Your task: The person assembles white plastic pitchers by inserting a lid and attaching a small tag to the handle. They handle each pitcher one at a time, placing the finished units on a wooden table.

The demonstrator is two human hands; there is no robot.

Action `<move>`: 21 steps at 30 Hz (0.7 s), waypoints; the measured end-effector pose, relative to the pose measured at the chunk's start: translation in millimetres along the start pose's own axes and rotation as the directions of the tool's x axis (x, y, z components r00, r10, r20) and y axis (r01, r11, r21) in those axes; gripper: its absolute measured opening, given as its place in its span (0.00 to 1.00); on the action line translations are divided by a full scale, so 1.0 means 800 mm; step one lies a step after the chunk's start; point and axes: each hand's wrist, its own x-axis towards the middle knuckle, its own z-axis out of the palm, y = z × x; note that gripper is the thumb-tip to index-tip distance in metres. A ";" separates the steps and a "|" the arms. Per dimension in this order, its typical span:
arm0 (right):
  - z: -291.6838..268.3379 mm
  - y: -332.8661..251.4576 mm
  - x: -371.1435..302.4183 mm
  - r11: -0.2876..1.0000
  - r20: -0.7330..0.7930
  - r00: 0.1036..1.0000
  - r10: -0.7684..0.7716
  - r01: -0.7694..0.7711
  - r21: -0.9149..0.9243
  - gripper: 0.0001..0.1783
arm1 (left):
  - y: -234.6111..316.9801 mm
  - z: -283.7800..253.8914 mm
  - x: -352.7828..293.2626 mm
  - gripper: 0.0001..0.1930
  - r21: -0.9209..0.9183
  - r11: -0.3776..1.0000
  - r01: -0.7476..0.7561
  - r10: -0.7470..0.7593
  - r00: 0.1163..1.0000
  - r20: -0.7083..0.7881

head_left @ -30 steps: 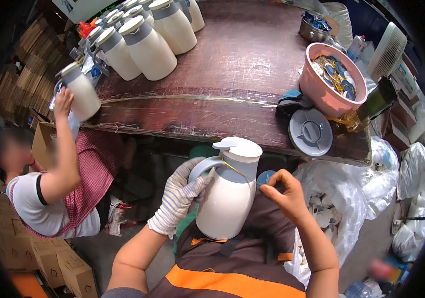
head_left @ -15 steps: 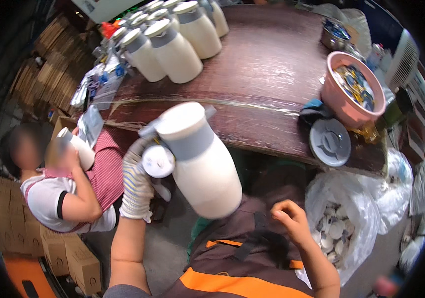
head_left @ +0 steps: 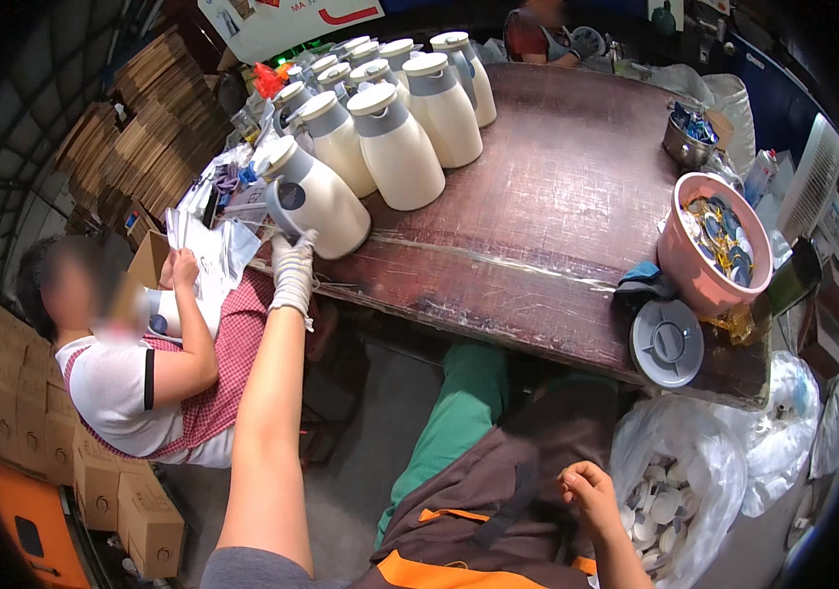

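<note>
A cream vacuum jug [head_left: 326, 211] with a grey collar and handle stands upright at the table's near left edge. My left hand [head_left: 292, 270], in a striped knit glove, is closed at the jug's handle, near its lower end; the glove partly hides the grip. Just behind that jug stand several matching cream jugs [head_left: 402, 157], close together. My bare right hand [head_left: 588, 493] hovers over my lap by the brown apron [head_left: 508, 461], fingers curled in and nothing visible in them.
On the brown table [head_left: 537, 177], a pink bucket [head_left: 686, 245] of small parts and a grey round lid [head_left: 667, 342] stand at right. Below it, a clear bag [head_left: 724, 442] holds white discs. A seated co-worker [head_left: 135, 373] is at left; another person [head_left: 537, 34] is at the far edge.
My left hand has carried the jug from above my lap forward and left onto the table, beside the others. My right hand has dropped lower. The co-worker has raised a hand to a plastic bag.
</note>
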 end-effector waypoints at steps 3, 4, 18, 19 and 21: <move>-0.013 0.016 0.000 0.987 -0.059 0.995 0.080 -0.071 0.147 0.09 | -0.012 0.036 -0.021 0.27 0.085 0.994 0.064 -0.076 0.986 0.148; -0.014 0.016 0.000 0.965 -0.041 0.990 0.138 -0.125 0.230 0.09 | -0.026 0.049 -0.030 0.26 0.226 0.973 -0.046 0.019 0.993 0.120; -0.044 0.056 0.056 0.796 0.098 0.911 0.400 -0.398 0.456 0.21 | 0.053 0.205 -0.186 0.13 0.331 0.704 -0.628 0.518 0.773 0.366; -0.044 0.060 0.059 0.790 0.094 0.911 0.402 -0.397 0.467 0.23 | 0.051 0.203 -0.185 0.12 0.303 0.709 -0.637 0.542 0.766 0.345; -0.039 0.062 0.067 0.796 0.080 0.905 0.418 -0.407 0.449 0.27 | 0.047 0.199 -0.185 0.10 0.301 0.708 -0.639 0.555 0.767 0.323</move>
